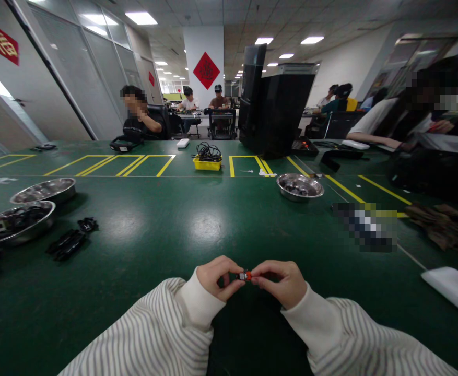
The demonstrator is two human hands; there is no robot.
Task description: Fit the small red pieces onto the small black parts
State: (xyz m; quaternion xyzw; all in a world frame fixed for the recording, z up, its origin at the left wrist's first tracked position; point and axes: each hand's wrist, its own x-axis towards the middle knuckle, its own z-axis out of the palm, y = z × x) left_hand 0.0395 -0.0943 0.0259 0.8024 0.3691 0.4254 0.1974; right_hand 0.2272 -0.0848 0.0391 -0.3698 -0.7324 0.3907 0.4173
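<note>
My left hand (218, 277) pinches the dark left end of a small black, silver and orange part (244, 275) between thumb and fingertips. On its orange end, my right hand (282, 282) has a pinch of its own. Both hands are held close together above the green table (166, 209), near its front edge. What kind of part it is, I cannot tell at this size; the fingertips cover both of its ends.
On the left are steel bowls, the nearer one (46, 211) full of dark parts, beside black pieces (66, 244). Farther off stand a yellow box (207, 165) of cables and a steel bowl (300, 196) of parts. A white object (454, 290) lies right; people sit beyond.
</note>
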